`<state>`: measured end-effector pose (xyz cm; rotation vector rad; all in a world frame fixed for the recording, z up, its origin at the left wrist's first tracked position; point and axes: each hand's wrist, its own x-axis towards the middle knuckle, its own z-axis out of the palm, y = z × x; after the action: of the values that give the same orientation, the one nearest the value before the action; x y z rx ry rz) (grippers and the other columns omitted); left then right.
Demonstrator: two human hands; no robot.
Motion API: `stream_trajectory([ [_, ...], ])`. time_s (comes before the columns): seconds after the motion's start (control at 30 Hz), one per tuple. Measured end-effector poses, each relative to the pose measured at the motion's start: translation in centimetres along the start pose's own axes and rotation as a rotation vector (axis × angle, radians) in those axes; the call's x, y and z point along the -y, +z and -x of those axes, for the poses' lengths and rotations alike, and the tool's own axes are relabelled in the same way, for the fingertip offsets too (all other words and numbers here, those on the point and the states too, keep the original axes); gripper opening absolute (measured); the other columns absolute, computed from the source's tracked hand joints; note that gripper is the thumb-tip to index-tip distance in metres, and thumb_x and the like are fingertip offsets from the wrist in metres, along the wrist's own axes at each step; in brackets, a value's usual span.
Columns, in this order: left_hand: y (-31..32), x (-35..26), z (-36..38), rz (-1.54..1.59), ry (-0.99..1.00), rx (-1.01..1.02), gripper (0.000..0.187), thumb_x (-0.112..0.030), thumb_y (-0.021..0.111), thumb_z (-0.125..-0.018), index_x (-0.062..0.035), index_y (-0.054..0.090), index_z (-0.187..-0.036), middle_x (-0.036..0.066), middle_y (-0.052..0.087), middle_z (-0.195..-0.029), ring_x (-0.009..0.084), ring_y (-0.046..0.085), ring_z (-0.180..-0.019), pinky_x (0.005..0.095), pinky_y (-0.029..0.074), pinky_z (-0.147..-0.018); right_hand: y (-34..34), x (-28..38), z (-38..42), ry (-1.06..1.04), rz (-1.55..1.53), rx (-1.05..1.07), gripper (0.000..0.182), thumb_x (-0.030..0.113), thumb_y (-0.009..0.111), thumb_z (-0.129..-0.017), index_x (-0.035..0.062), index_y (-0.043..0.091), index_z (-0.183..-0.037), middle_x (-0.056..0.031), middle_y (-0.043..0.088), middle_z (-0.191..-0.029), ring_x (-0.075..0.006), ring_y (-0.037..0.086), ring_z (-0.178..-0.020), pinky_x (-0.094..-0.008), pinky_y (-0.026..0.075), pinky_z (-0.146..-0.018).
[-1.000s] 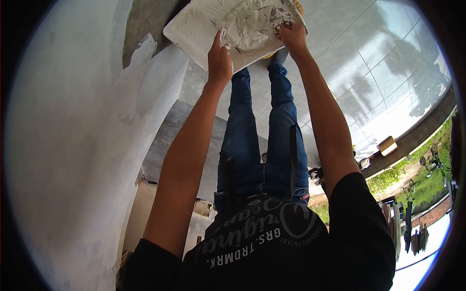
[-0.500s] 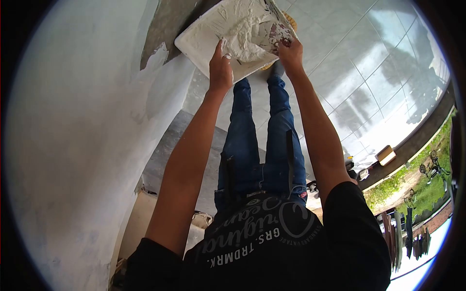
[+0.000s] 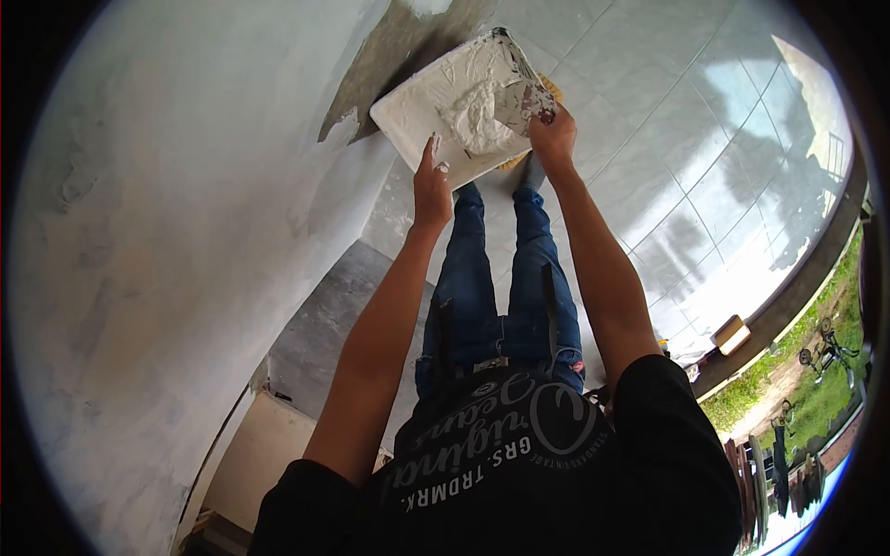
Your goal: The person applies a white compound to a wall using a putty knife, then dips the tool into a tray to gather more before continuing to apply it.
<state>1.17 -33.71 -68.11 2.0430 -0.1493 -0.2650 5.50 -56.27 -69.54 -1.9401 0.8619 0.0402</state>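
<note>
A shallow white tray (image 3: 408, 116) smeared with thick white putty (image 3: 475, 119) is held out in front of my body. My left hand (image 3: 432, 193) grips its near left edge, thumb laid over the rim and white smears on the fingers. In my right hand (image 3: 553, 136) is a putty knife (image 3: 515, 104), its blade spattered white and its dark handle mostly covered by my fingers. The blade lies over the putty at the tray's right side.
On the left rises a wall (image 3: 167, 278) with patchy white coating and a bare grey patch (image 3: 389, 56) near the tray. Below are grey floor tiles (image 3: 640, 102) and something yellow (image 3: 549, 88) behind the tray. A cardboard box (image 3: 731, 335) stands by the floor's right edge, with bicycles (image 3: 828, 347) on grass beyond.
The tray and both hands sit lower in view, with more of the tray's far end showing. The putty knife's blade shows more fully, over the right side of the putty.
</note>
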Motion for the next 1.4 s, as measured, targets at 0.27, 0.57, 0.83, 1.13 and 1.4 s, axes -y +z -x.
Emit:
stream_trajectory([
  [0.27,-0.6,-2.8,0.5,0.102,-0.009,-0.091,0.056,-0.012,0.033,-0.094,0.0142,0.031,-0.144,0.034,0.038,-0.147,0.0443,0.038,-0.138,0.0427,0.027,-0.117,-0.7,-2.0,-0.9,0.093,-0.221,0.198,0.033,0.006,0.057,-0.081,-0.0076,0.064,-0.110,-0.0148,0.069,-0.093,-0.0230,0.069,-0.082,-0.0362,0.058,-0.074],
  [0.57,-1.4,-4.7,-1.1,0.091,0.133,-0.192,0.059,-0.019,0.033,-0.095,0.0116,0.031,-0.146,0.031,0.039,-0.148,0.0410,0.037,-0.140,0.0418,0.026,-0.117,-1.9,-1.1,-0.9,0.116,-0.484,0.270,0.036,0.001,0.049,-0.082,-0.0113,0.060,-0.114,-0.0154,0.067,-0.102,-0.0230,0.069,-0.085,-0.0355,0.060,-0.076],
  [0.83,-2.6,-9.3,-1.7,0.265,0.156,-0.264,0.063,-0.027,0.035,-0.096,0.0084,0.029,-0.148,0.028,0.037,-0.151,0.0379,0.034,-0.143,0.0420,0.022,-0.119,-3.7,2.4,0.7,0.078,-0.655,0.252,0.039,-0.003,0.047,-0.082,-0.0092,0.058,-0.119,-0.0165,0.067,-0.107,-0.0252,0.070,-0.089,-0.0373,0.060,-0.079],
  [1.13,-4.1,-14.2,-2.3,0.418,0.185,-0.368,0.069,-0.036,0.038,-0.096,0.0047,0.027,-0.151,0.025,0.035,-0.154,0.0344,0.032,-0.145,0.0422,0.019,-0.120,-9.2,7.8,4.1,0.168,-1.056,0.549,0.038,-0.005,0.050,-0.091,-0.0020,0.054,-0.128,-0.0167,0.064,-0.118,-0.0297,0.067,-0.103,-0.0428,0.058,-0.090],
  [1.4,-6.8,-17.1,-1.5,0.478,0.295,-0.379,0.074,-0.047,0.040,-0.098,0.0010,0.026,-0.153,0.023,0.034,-0.156,0.0322,0.030,-0.147,0.0432,0.017,-0.121,-11.8,12.8,7.5,0.199,-1.277,0.744,0.036,-0.004,0.049,-0.095,0.0020,0.051,-0.131,-0.0113,0.061,-0.125,-0.0251,0.064,-0.109,-0.0410,0.057,-0.092],
])
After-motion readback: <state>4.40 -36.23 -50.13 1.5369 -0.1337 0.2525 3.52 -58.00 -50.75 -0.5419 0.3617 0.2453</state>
